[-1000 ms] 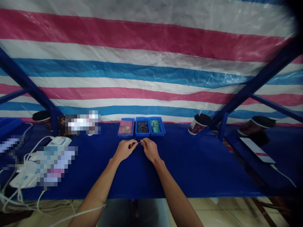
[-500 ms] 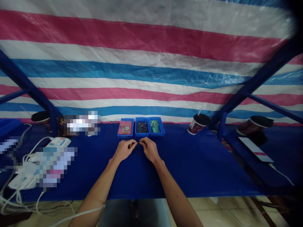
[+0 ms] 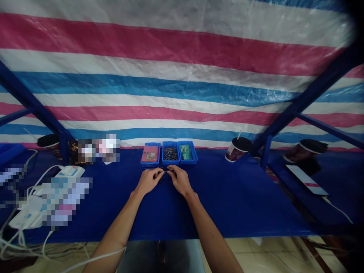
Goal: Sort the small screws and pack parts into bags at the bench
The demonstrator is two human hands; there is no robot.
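Observation:
My left hand [image 3: 149, 179] and my right hand [image 3: 179, 179] meet over the blue table, fingertips pinched close together. Between them is a small thin dark piece [image 3: 166, 170], like a pin or screw, too small to name for sure. Just beyond the hands stand three blue bins side by side. In the left bin [image 3: 150, 164] lies a pink piece [image 3: 150, 149] with a small clear packet on it. Many thin dark metal pieces [image 3: 170, 154] fill the middle bin [image 3: 171, 163]. Green packets [image 3: 185, 152] are in the right bin [image 3: 190, 162].
A lidded cup [image 3: 238, 149] with a straw stands at the back right. On the left lie a white power strip [image 3: 69, 171] and tangled white cables [image 3: 21, 235]. A phone [image 3: 307, 179] rests on the neighbouring table, near another cup [image 3: 305, 150]. Blue frame bars rise at both sides.
Both hands stay in nearly the same place, still pinching at the small thin piece. Only slight finger movement shows.

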